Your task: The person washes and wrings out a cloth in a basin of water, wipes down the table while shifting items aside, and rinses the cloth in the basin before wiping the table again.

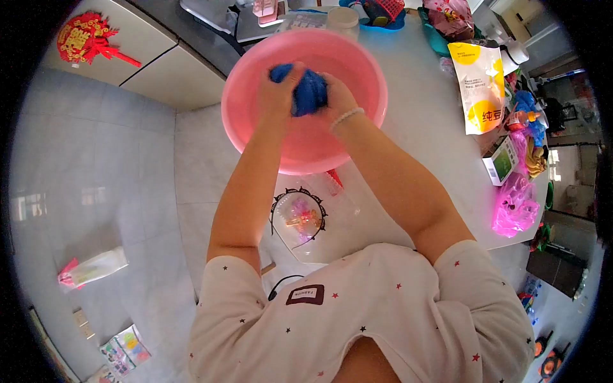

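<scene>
A bunched blue cloth [309, 94] is squeezed between my two hands, above the inside of a large pink basin [234, 127]. My left hand [279, 90] grips the cloth from the left, with a bit of blue showing past the fingers. From the right, my right hand [338, 99] presses on it, a pale beaded bracelet [348, 117] round that wrist. Some fingertips are hidden behind the cloth. Whether the basin holds water I cannot tell. A black headband [324, 220] lies on the white table [415, 166] just below the basin.
Along the table's right side stand a yellow-and-white pouch [477, 89], a small box [501, 161] and a pink plastic bag [516, 207]. Behind the basin are a lidded jar [343, 23] and a blue tray [383, 24]. A white-and-pink packet [96, 267] lies on the floor at left.
</scene>
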`<move>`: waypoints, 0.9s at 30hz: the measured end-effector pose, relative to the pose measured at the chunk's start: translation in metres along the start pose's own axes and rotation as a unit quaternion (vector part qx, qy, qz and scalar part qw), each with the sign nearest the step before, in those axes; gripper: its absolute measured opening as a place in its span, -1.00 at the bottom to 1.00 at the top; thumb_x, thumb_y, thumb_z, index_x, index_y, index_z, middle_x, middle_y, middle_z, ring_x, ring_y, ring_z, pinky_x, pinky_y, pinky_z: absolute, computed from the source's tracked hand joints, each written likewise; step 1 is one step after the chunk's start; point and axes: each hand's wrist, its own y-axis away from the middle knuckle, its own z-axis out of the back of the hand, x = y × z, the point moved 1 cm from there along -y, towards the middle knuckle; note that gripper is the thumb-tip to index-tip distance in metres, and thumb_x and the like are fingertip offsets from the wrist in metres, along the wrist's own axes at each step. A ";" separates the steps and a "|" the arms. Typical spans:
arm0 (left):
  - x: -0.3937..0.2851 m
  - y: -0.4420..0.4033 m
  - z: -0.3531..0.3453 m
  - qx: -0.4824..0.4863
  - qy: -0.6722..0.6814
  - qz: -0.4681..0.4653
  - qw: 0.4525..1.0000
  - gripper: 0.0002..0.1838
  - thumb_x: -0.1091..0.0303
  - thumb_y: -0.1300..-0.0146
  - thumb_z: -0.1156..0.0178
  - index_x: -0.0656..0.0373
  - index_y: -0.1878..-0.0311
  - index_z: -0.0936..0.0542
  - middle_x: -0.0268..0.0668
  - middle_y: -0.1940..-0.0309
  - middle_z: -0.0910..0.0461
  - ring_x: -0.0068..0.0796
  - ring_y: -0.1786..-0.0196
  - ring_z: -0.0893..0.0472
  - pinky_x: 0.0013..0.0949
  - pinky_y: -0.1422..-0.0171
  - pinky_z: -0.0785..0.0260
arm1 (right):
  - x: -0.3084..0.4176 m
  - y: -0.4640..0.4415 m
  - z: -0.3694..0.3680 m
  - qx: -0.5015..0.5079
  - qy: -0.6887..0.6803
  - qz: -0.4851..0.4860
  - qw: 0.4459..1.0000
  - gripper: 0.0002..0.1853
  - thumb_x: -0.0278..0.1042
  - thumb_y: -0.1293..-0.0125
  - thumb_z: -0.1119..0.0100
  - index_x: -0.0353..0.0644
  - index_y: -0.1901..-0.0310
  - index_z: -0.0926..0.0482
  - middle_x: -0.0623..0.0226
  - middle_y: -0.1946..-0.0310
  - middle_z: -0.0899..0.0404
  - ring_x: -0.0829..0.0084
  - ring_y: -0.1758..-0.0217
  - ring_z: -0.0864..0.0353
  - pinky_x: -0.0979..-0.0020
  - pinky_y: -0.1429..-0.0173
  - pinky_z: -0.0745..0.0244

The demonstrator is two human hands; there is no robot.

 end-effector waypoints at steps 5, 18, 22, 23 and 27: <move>0.005 0.014 -0.013 0.054 0.284 0.209 0.934 -0.59 0.02 -0.28 -0.12 0.17 0.02 -0.50 -0.32 0.20 -0.56 -0.45 0.14 -0.58 -0.41 0.13 -0.48 | 0.000 0.007 -0.019 -0.098 0.319 0.404 0.852 -0.86 -0.35 -0.02 -0.13 -0.14 0.38 -0.62 0.25 0.36 -0.59 0.20 0.26 -0.57 0.24 0.15 -0.46; -0.040 -0.019 -0.009 0.456 -0.001 0.195 0.868 -0.70 0.39 -0.11 -0.07 0.17 0.06 -0.58 -0.35 0.11 -0.57 -0.53 0.10 -0.55 -0.45 0.11 -0.44 | 0.007 0.053 -0.031 0.317 0.694 0.602 0.234 -0.87 -0.24 0.10 -0.13 0.10 0.45 -0.62 0.40 0.24 -0.56 0.28 0.07 -0.45 0.21 -0.08 -0.28; -0.068 -0.022 -0.038 0.528 -0.290 0.167 0.780 -0.77 0.39 0.00 -0.15 0.15 0.26 -0.67 -0.34 0.24 -0.62 -0.48 0.19 -0.58 -0.36 0.14 -0.44 | 0.010 0.060 -0.033 0.355 0.756 0.546 0.071 -0.88 -0.24 0.11 -0.13 0.07 0.47 -0.60 0.42 0.21 -0.51 0.27 0.01 -0.43 0.21 -0.17 -0.27; -0.079 -0.018 -0.047 0.553 -0.356 0.123 0.743 -0.79 0.39 0.04 -0.18 0.16 0.30 -0.67 -0.33 0.29 -0.63 -0.46 0.22 -0.58 -0.35 0.13 -0.45 | 0.007 0.058 -0.030 0.353 0.749 0.560 0.031 -0.90 -0.24 0.15 -0.13 0.08 0.52 -0.59 0.47 0.26 -0.48 0.29 0.03 -0.42 0.18 -0.15 -0.28; -0.053 -0.014 -0.072 0.484 -0.663 -0.093 0.564 -0.85 0.37 0.10 -0.22 0.13 0.41 -0.69 -0.35 0.43 -0.64 -0.47 0.36 -0.58 -0.34 0.22 -0.45 | -0.039 0.009 0.012 0.293 0.747 0.594 0.057 -0.84 -0.25 0.15 -0.12 0.02 0.46 -0.59 0.46 0.23 -0.48 0.29 -0.03 -0.41 0.15 -0.21 -0.26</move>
